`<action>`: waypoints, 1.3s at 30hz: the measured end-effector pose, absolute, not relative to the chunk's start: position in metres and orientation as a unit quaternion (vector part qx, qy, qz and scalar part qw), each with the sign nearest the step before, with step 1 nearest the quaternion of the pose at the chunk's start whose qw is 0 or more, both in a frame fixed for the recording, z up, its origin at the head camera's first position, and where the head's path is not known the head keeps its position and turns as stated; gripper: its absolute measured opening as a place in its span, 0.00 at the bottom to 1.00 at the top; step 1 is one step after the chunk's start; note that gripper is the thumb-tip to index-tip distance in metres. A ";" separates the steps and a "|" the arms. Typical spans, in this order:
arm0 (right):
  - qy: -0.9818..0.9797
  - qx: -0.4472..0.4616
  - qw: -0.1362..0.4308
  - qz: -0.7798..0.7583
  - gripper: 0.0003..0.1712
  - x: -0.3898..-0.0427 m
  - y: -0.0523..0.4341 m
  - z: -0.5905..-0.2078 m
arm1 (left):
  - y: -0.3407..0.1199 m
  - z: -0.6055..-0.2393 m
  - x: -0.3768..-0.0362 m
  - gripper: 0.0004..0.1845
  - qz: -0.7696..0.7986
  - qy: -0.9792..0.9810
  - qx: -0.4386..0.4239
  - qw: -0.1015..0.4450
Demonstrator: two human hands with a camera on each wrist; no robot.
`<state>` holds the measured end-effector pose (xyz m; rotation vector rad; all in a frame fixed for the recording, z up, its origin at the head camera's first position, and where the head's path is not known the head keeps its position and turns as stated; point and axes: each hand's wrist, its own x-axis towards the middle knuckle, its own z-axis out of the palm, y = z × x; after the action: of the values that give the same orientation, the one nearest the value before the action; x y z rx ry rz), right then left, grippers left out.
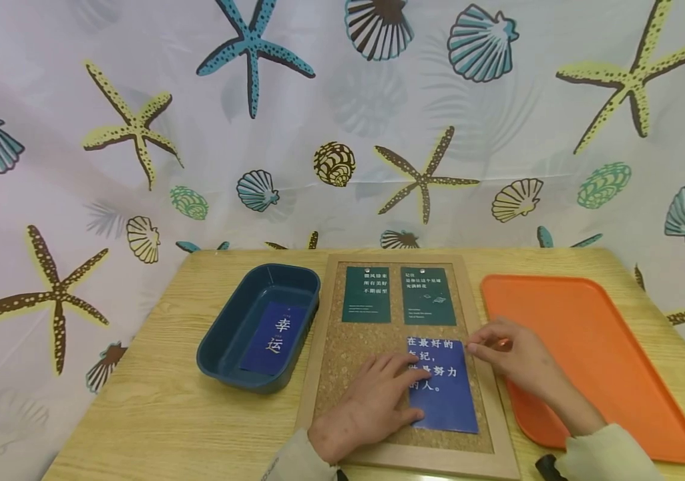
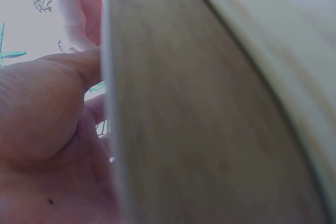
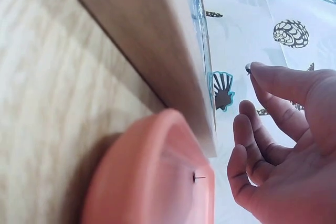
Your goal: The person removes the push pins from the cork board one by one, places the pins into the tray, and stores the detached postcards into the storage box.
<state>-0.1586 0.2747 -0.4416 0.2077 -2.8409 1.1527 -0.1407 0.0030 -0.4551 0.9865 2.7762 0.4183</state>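
A blue card (image 1: 447, 407) with white Chinese writing lies on the lower right of a wood-framed cork board (image 1: 342, 354). My left hand (image 1: 366, 404) rests on the card's left side with its fingers spread. Just off the card's upper right edge, my right hand (image 1: 519, 361) pinches a small thumbtack (image 3: 248, 68) between thumb and forefinger, seen best in the right wrist view. Two green cards, a left one (image 1: 368, 300) and a right one (image 1: 429, 304), are fixed along the board's top, each with a pale tack at its upper edge.
Left of the board stands a dark blue tub (image 1: 213, 347) with another blue card (image 1: 273, 337) inside. An orange tray (image 1: 589, 361) sits to the right, partly under my right forearm; a tack (image 3: 197, 178) shows in it. A patterned curtain (image 1: 318, 100) hangs behind the table.
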 end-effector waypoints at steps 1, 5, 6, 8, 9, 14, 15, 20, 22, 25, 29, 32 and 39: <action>-0.924 0.067 0.036 0.376 0.02 -0.158 0.276 -0.442 | 0.003 -0.455 -0.141 0.29 0.140 0.930 0.330 0.084; -0.924 0.062 0.043 0.375 0.02 -0.157 0.278 -0.445 | 0.003 -0.454 -0.140 0.30 0.140 0.930 0.329 0.085; -0.925 0.058 0.045 0.372 0.02 -0.157 0.279 -0.445 | 0.003 -0.454 -0.139 0.30 0.141 0.930 0.328 0.085; -0.929 0.051 0.049 0.364 0.02 -0.156 0.280 -0.445 | 0.003 -0.454 -0.139 0.30 0.142 0.930 0.329 0.085; -0.930 0.048 0.051 0.361 0.02 -0.155 0.281 -0.445 | 0.003 -0.454 -0.139 0.30 0.142 0.930 0.329 0.085; -0.935 0.028 0.049 0.350 0.03 -0.152 0.285 -0.447 | 0.003 -0.454 -0.139 0.30 0.133 0.930 0.331 0.086; -0.936 0.024 0.049 0.349 0.03 -0.152 0.286 -0.447 | 0.003 -0.455 -0.139 0.30 0.132 0.930 0.331 0.086; -0.939 0.008 0.052 0.341 0.05 -0.152 0.293 -0.451 | 0.002 -0.455 -0.139 0.30 0.132 0.929 0.334 0.084; -0.939 0.007 0.052 0.341 0.06 -0.151 0.295 -0.453 | 0.002 -0.454 -0.139 0.30 0.132 0.929 0.336 0.083; -0.941 -0.001 0.046 0.336 0.07 -0.151 0.298 -0.453 | 0.002 -0.454 -0.139 0.30 0.134 0.928 0.338 0.083; -0.944 -0.013 0.040 0.326 0.09 -0.150 0.303 -0.455 | 0.002 -0.455 -0.140 0.30 0.134 0.927 0.341 0.085; -0.948 -0.024 0.033 0.315 0.12 -0.150 0.306 -0.455 | 0.002 -0.454 -0.140 0.30 0.134 0.926 0.342 0.084; -0.950 -0.034 0.012 0.311 0.17 -0.150 0.311 -0.455 | 0.002 -0.455 -0.139 0.30 0.139 0.926 0.340 0.082</action>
<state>-0.1501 0.3109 -0.4547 -0.1071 -2.9611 0.9699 -0.1393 0.0016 -0.4551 1.0161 2.7671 0.4151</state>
